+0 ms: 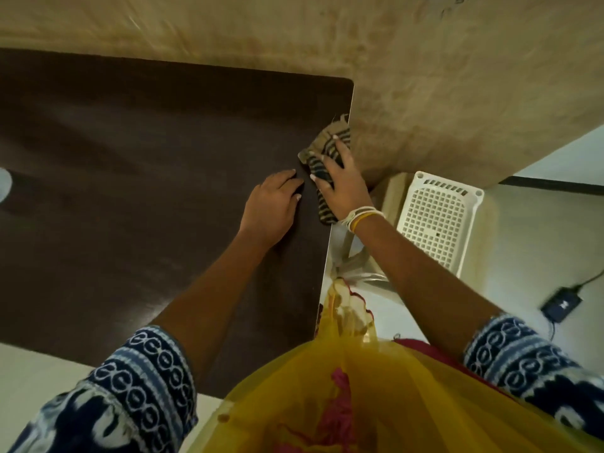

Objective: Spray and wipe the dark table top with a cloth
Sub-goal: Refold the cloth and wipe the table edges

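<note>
The dark brown table top (137, 178) fills the left and middle of the head view. A tan cloth with black stripes (330, 148) lies at the table's right edge, part of it hanging over. My right hand (343, 181) presses down on the cloth with fingers spread over it. Just left of the cloth, my left hand (274, 204) rests flat on the bare table top, fingers together, holding nothing. No spray bottle is clearly in view.
A beige wall (425, 76) runs behind and to the right of the table. A white plastic lattice basket (438, 220) stands on the floor right of the table. A black device with a cable (561, 304) lies on the floor. A pale object (4, 184) sits at the table's left edge.
</note>
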`<state>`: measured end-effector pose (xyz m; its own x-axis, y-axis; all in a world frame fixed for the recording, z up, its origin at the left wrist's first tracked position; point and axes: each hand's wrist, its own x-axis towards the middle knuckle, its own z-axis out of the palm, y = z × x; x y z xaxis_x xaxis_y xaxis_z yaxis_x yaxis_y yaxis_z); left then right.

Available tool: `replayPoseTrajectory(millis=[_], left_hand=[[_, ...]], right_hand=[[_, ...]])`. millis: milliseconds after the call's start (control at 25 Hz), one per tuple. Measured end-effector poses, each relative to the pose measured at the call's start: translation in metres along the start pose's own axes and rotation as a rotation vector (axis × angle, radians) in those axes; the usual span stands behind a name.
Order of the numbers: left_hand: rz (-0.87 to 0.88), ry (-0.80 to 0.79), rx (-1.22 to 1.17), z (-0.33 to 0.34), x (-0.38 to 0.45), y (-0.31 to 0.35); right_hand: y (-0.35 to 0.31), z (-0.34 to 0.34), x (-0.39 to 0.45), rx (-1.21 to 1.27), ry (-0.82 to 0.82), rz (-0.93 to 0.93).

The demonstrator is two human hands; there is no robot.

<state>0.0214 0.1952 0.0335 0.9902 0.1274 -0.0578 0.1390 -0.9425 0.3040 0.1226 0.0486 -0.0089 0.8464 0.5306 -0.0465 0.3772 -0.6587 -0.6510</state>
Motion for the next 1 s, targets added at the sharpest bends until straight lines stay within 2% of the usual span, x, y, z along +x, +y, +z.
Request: replayPoseTrajectory(millis=[120, 440, 560, 640, 880, 1000], left_hand=[[0.066, -0.028, 0.005, -0.004, -0.038, -0.010], [0.235, -0.137, 0.069, -0.029, -0.182, -0.053], [0.201, -0.165, 0.110, -0.030, -0.227, -0.075], [0.151, -0.182, 0.137, -0.032, -0.252, -0.091], [0.045, -0.193, 0.122, -0.043, -0.297, -0.136], [0.017, -0.195, 0.104, -0.048, -0.314, -0.163]], right_hand=[[-0.020, 0.021, -0.056, -0.003, 0.021, 0.045], [-0.092, 0.069, -0.204, -0.200, 0.049, 0.269], [-0.123, 0.089, -0.244, -0.364, 0.054, 0.410], [-0.139, 0.104, -0.258, -0.466, 0.074, 0.438], [-0.177, 0.140, -0.267, -0.468, 0.071, 0.318], [-0.210, 0.168, -0.266, -0.450, 0.064, 0.322]])
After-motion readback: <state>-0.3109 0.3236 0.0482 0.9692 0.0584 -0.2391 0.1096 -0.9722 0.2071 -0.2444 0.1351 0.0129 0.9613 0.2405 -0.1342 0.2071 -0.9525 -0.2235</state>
